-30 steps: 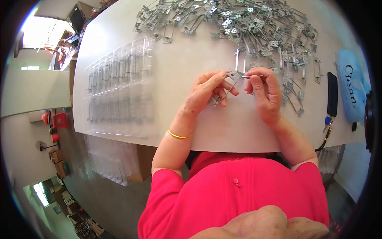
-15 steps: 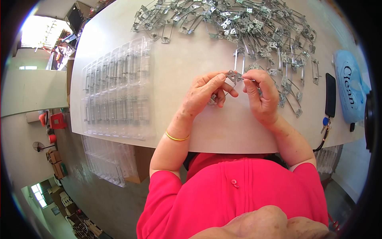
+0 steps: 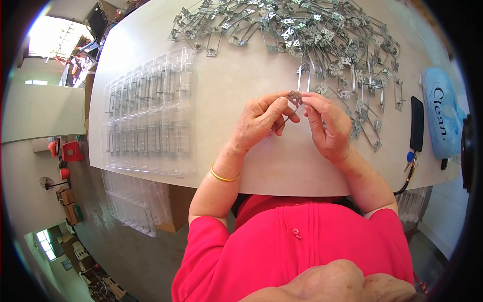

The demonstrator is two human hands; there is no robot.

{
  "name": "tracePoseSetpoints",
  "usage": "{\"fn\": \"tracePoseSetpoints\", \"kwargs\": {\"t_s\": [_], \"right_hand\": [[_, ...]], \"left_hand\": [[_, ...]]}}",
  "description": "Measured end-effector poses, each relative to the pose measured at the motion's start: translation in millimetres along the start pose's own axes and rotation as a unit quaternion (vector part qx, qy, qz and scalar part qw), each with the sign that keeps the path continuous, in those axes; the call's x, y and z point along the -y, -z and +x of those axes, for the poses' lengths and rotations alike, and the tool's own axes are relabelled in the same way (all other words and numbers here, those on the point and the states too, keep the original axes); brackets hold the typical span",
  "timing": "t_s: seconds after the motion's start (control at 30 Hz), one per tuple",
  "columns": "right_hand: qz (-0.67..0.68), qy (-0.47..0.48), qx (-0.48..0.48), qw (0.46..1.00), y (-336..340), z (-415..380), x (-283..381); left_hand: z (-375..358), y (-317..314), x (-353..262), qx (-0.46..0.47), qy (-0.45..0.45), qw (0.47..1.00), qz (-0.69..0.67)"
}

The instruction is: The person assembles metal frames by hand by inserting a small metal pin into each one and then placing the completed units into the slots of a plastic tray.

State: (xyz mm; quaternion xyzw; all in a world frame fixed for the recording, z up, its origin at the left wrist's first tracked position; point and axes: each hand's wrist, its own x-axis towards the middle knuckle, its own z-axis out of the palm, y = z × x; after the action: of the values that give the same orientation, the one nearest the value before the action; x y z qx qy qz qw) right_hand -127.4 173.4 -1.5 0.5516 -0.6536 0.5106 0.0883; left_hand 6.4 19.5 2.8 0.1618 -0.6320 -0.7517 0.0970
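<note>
My left hand [image 3: 261,118] is closed on a small metal bracket [image 3: 295,98], a grey stamped plate with holes and a thin rod below it. Thumb and forefinger pinch the plate while the other fingers curl around the rod. My right hand [image 3: 329,118] meets it from the right, its thumb and forefinger pinched at the plate's right edge; whether they hold a further small part is hidden. Just beyond my hands lies a big pile of similar metal brackets [image 3: 322,43] with rods.
To the left, a clear plastic tray [image 3: 192,75] holds rows of brackets on the white table [image 3: 226,171]. More clear trays [image 3: 136,201] are stacked below the table edge. At the right lie a black phone [image 3: 417,123], keys [image 3: 410,160] and a blue "Clean" pack [image 3: 438,110].
The bracket plate has turned slightly between my fingers. My right fingers have shifted a little left, closer to it, and straightened somewhat.
</note>
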Motion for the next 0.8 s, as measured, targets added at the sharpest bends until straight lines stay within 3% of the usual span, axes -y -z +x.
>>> {"fn": "tracePoseSetpoints", "kwargs": {"t_s": [0.17,0.23,0.47,0.53,0.8], "right_hand": [[0.033,-0.031,0.023,0.999,-1.3,-1.4,2.7],[0.104,-0.087,0.022,0.99,-2.7,-2.6,2.8],[0.12,-0.083,0.04,0.988,-1.9,-5.5,2.5],[0.15,-0.131,0.039,0.979,-1.7,-6.5,3.2],[0.168,-0.11,0.024,0.979,-2.8,-7.4,-0.1]], "left_hand": [[-2.3,-2.9,-1.5,0.003,-0.015,1.0,-0.003],[-2.8,-4.2,-4.0,0.004,-0.01,1.0,-0.01],[-0.5,0.7,-0.8,0.02,-0.007,0.996,-0.088],[-0.2,2.1,-1.0,0.03,-0.008,0.994,-0.106],[-0.7,6.4,-5.2,0.074,0.016,0.986,-0.151]]}}
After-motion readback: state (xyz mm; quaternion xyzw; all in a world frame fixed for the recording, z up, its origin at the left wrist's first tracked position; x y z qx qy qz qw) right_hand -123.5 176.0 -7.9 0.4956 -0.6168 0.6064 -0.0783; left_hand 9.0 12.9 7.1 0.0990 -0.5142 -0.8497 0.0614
